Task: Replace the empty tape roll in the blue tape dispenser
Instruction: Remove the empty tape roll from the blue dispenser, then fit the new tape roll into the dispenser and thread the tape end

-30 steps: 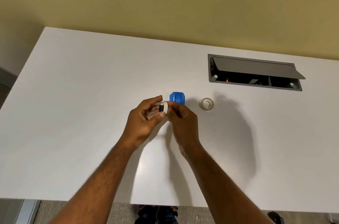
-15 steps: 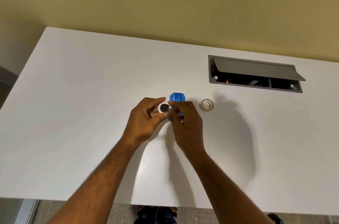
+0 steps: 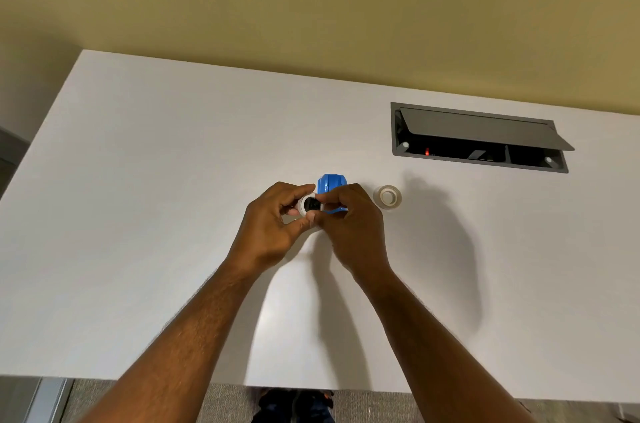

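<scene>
A small white ring with a black hub inside it, the tape roll core (image 3: 311,204), is pinched between the fingertips of my left hand (image 3: 273,228) and my right hand (image 3: 349,221), just above the white table (image 3: 138,214). Its round face points toward me. The blue tape dispenser (image 3: 331,183) stands on the table right behind my fingers, its lower part hidden by them. A clear tape roll (image 3: 388,196) lies flat on the table to the right of the dispenser, apart from both hands.
A grey cable hatch (image 3: 478,138) with its lid propped open is set into the table at the back right. A yellow wall rises behind the table. The table's front edge runs below my forearms, with carpet and shoes (image 3: 294,405) beneath.
The white ring has turned in my fingers from edge-on to face-on. My right hand has closed in over it, and both hands stay in front of the dispenser.
</scene>
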Tool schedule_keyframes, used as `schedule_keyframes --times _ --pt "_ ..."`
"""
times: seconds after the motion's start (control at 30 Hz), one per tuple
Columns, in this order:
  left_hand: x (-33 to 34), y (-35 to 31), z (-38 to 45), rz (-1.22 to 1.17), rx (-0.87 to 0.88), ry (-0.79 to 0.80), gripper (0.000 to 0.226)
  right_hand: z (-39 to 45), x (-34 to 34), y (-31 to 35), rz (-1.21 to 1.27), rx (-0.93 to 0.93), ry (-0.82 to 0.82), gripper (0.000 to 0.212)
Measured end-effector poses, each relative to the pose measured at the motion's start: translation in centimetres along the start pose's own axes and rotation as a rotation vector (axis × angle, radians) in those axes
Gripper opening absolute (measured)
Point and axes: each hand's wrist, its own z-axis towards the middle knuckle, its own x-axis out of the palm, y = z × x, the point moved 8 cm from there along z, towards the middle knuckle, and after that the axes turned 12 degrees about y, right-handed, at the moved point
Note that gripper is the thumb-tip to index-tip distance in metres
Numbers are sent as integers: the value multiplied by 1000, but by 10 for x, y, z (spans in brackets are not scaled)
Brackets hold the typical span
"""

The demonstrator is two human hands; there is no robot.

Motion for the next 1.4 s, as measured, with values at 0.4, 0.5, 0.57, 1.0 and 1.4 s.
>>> schedule_keyframes --times 0.4,0.5,0.57,1.0,1.4 --pt "0 2 6 -10 -14 9 43 4 5 -1 -111 -95 61 17" --pt "1 10 6 -36 -61 -2 46 2 5 -4 -130 -86 42 15" --pt "2 13 6 -44 -76 -6 48 1 6 -8 -114 -62 47 13" --pt "-28 74 11 116 -308 -249 46 -17 -12 -27 82 48 -65 10" --pt "-37 93 20 260 -346 -256 41 -15 -15 -33 81 91 -72 11"
